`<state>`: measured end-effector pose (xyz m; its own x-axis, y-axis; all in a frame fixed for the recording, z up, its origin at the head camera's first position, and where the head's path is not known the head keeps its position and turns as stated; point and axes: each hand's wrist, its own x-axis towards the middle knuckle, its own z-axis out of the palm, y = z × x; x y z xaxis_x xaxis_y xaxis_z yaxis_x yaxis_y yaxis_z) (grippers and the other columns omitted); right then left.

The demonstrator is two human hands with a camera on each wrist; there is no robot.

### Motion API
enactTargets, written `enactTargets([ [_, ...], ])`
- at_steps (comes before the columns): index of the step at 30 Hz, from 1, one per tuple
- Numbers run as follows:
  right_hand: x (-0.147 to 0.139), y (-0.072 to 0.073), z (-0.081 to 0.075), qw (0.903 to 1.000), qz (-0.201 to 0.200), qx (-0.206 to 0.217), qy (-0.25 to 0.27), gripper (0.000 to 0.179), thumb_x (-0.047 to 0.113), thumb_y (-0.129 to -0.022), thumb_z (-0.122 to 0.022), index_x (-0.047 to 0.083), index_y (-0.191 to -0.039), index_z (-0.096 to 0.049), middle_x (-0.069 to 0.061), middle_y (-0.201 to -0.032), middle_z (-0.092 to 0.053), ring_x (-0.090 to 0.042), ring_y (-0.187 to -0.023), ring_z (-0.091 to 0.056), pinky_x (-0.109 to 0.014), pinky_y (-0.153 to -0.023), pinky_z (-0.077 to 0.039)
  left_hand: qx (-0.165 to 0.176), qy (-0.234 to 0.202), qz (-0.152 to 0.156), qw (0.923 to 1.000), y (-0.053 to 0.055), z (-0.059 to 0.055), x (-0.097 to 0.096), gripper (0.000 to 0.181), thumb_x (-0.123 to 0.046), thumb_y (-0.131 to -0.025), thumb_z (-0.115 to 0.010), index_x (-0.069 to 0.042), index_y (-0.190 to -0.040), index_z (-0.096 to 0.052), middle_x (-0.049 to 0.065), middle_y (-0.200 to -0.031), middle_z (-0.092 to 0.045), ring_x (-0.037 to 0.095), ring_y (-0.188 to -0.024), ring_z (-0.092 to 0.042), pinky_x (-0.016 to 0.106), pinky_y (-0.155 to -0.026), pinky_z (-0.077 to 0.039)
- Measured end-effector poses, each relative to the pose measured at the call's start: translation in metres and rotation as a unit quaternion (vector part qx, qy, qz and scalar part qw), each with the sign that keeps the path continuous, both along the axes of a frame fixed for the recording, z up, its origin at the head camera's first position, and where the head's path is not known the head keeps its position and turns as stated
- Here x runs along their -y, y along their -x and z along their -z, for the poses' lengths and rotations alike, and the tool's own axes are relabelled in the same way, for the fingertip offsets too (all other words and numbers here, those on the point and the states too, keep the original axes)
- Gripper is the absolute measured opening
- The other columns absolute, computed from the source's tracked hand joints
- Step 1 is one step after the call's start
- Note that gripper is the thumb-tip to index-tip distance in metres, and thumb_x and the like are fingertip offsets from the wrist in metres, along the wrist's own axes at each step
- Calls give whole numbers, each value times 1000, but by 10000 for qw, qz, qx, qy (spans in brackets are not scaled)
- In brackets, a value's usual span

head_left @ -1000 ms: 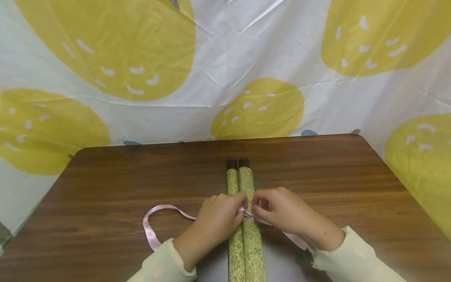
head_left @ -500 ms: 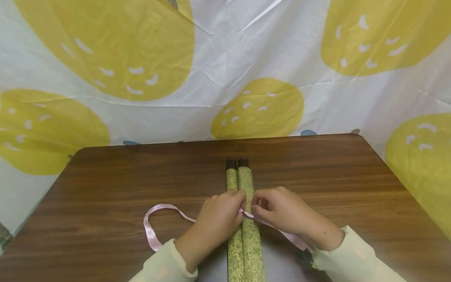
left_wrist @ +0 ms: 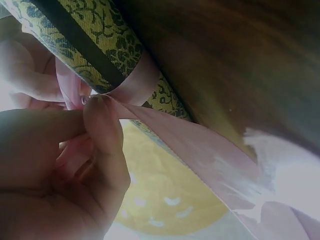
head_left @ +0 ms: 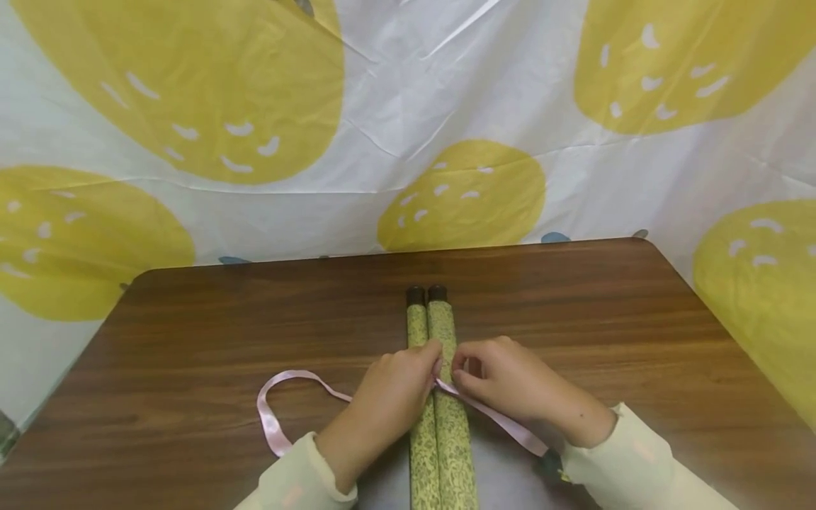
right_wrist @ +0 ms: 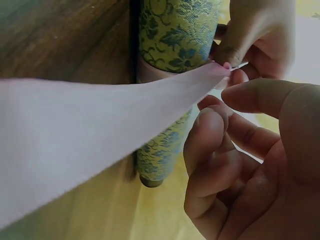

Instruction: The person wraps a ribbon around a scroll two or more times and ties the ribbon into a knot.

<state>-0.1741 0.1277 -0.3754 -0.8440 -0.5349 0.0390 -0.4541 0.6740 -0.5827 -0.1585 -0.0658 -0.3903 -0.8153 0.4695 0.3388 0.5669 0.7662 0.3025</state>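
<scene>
Two parallel rolls in yellow-green brocade with dark end knobs, apparently a rolled scroll (head_left: 451, 432), lie lengthwise on the table. A pink satin ribbon (head_left: 503, 423) goes round them. My left hand (head_left: 392, 389) lies over the left roll and pinches the ribbon where it gathers, thumb against fingers (left_wrist: 102, 120) in the left wrist view. Just right of the rolls is my right hand (head_left: 513, 379), its fingers loosely bent. The right wrist view shows a gap between its thumb and fingers (right_wrist: 205, 132), with the ribbon's wide tail passing beyond them.
The ribbon's other tail loops on the wooden table (head_left: 191, 340) at the left. A grey surface (head_left: 503, 478) shows beside the rolls near the front. A small dark green thing (head_left: 548, 465) lies by the right sleeve. A lemon-print curtain (head_left: 287, 205) hangs behind the table.
The right ribbon tail now runs flatter and straighter below my right hand, more of it in sight. The left hand stays at the gathered spot. The head view has shifted slightly.
</scene>
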Motion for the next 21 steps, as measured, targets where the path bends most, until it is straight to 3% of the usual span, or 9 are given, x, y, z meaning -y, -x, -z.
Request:
enactTargets([
  [5,-2,5,8,9969,-95,551,551,8,15,-94,-63,14,-92,-70,6,-68,-61,-4,-53,-54,-24,-51,-48,21,-36,13,10000,1,2,1,15,-13,-96,-63,-15,-86,-52,-1,-66,-60,18,-59,-60,32,-51,-44],
  [11,-2,10,13,9808,-202,1433,1308,11,17,-97,-63,8,-96,-70,-3,-71,-63,-10,-48,-54,-26,-45,-49,104,-92,-6,9999,1,2,1,14,-16,-95,-65,-15,-88,-53,0,-67,-61,17,-59,-61,32,-51,-44],
  [16,-2,12,13,9715,-266,1829,1488,17,22,-97,-66,6,-98,-71,-8,-70,-62,-12,-46,-52,-25,-44,-46,251,-88,-46,9996,2,1,2,21,-24,-92,-70,-15,-88,-52,-2,-67,-58,15,-59,-57,30,-51,-41],
  [21,-2,12,14,9644,-295,2075,1614,17,23,-95,-68,5,-96,-70,-5,-69,-61,-10,-47,-53,-22,-43,-42,188,24,-176,9997,2,1,4,27,-34,-88,-73,-19,-83,-51,-7,-65,-54,13,-58,-54,30,-50,-40],
])
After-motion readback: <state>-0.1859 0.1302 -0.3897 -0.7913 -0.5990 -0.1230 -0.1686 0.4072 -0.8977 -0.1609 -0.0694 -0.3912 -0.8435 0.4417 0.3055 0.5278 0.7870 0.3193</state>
